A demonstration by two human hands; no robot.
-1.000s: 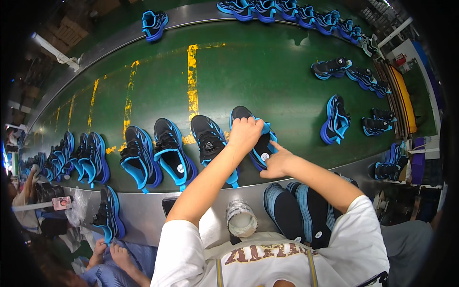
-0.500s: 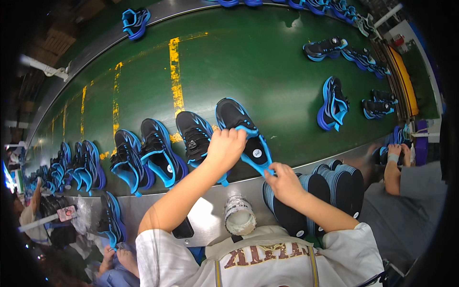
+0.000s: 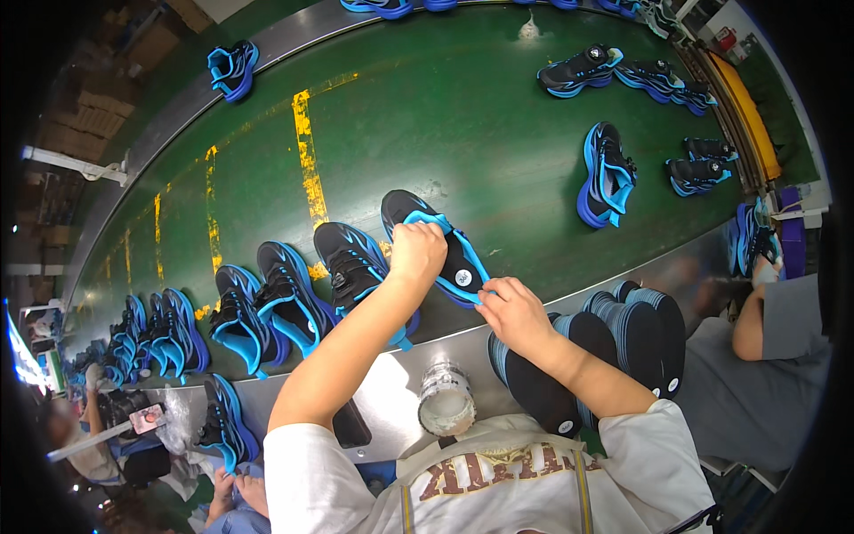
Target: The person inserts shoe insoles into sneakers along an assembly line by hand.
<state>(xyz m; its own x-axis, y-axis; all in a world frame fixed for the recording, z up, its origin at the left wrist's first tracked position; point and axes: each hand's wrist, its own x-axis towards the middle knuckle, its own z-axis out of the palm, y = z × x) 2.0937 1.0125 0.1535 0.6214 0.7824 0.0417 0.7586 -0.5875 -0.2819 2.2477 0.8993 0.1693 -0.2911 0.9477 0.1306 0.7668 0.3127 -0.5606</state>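
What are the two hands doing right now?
Left hand: closed, gripping the black and blue shoe on the green belt.
Right hand: fingers pinching that shoe's heel end.

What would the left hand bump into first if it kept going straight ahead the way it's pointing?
The left hand already rests on the black-and-blue shoe; beyond it, likely only bare green conveyor belt.

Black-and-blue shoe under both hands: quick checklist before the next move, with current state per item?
1. Left hand on the black-and-blue shoe, gripping its upper: ok.
2. Right hand at the shoe's near end: ok.
3. Shoe resting on the green conveyor belt: ok.
4. Gap to the neighbouring shoe on the left: not ok, they look touching.
5. Stack of insoles close by the right forearm: ok.
6. Insole seated inside the shoe: cannot tell, hands cover the opening.
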